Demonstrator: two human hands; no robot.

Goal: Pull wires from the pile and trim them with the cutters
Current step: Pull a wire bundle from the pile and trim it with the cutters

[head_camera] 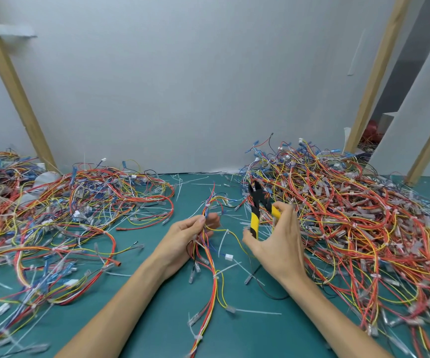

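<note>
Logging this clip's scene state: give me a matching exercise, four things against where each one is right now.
Things:
1 cutters
2 wire bundle
3 white connector
4 largest wire pile

Places:
a between the two hands
b pinched in the left hand
c heaped at the right, against the wall
d held in the right hand

Pairs: 1-d, 2-b, 3-a, 4-c
</note>
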